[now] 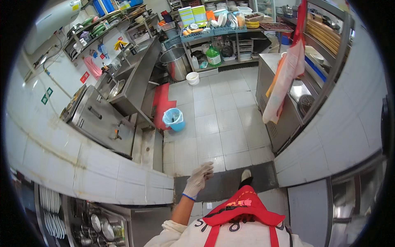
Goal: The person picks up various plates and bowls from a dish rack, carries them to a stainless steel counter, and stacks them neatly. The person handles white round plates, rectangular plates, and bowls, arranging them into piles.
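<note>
My left hand, in a pale knitted work glove with a blue-edged cuff, is held out in front of me above the dark threshold strip. Its fingers point forward, loosely bent and a little apart, with nothing in them. My right hand is outside the picture. A red apron hangs over my white top. One shoe shows just beyond the apron, on the dark strip. The hand touches nothing; tiled walls stand on both sides of the doorway.
On the tiled floor stand a blue lined bin, a red mat, a white bucket and a large steel pot. A steel sink counter runs along the left. A steel cabinet and hanging plastic bags line the right.
</note>
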The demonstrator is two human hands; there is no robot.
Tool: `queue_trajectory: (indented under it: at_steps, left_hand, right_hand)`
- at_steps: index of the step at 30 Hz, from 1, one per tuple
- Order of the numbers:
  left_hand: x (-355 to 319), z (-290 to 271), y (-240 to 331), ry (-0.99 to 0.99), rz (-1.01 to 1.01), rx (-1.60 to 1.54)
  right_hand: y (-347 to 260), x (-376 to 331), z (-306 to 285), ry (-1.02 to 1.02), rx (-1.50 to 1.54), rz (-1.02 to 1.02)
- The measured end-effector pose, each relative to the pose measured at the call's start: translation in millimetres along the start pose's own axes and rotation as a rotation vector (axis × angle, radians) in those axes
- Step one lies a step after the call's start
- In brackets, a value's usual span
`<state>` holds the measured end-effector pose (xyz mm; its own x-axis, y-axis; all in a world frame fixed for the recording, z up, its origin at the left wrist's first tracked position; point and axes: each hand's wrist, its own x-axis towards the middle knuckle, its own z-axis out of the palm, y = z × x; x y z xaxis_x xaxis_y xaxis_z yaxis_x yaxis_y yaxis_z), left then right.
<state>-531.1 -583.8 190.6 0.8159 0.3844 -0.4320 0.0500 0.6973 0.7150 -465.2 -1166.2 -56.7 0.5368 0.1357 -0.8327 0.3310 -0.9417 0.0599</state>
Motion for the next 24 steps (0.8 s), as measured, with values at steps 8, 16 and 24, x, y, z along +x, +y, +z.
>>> queue_trajectory:
  at_steps: [8, 16, 24]
  left_hand:
    - [172, 45, 76, 0.175, 0.013, 0.112]
    - [300, 16, 161, 0.440, 0.072, 0.035]
    - [447, -56, 230, 0.523, 0.131, -0.118]
  right_hand:
    - [-57, 154, -191, 0.008, -0.022, -0.108]
    - [-236, 346, -558, 0.526, 0.208, -0.220]
    - [-391, 341, -791, 0.489, 0.628, -0.337]
